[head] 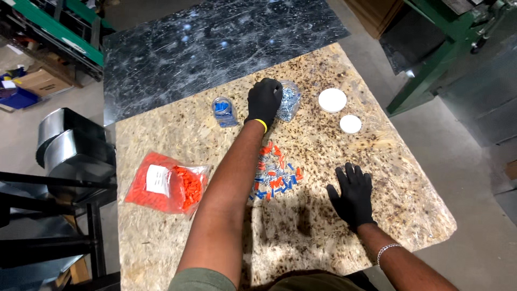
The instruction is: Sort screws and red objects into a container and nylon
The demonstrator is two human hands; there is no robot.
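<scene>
We count two clear jars (225,111), two white round lids (332,100), one bag of orange pieces (168,182), one loose pile of orange and blue pieces (274,175), and two gloved hands (353,195).

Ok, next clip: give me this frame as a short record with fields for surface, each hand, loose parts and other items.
surface: chipboard tabletop with a dark metal sheet at its far end
left hand: black glove, reaching out, resting on a clear jar of small metal parts
right hand: black glove, flat on the board, holding nothing
loose parts: pile of orange and blue wall plugs between the arms
other items: small clear jar of blue plugs, bag of orange plugs, two white lids
</scene>
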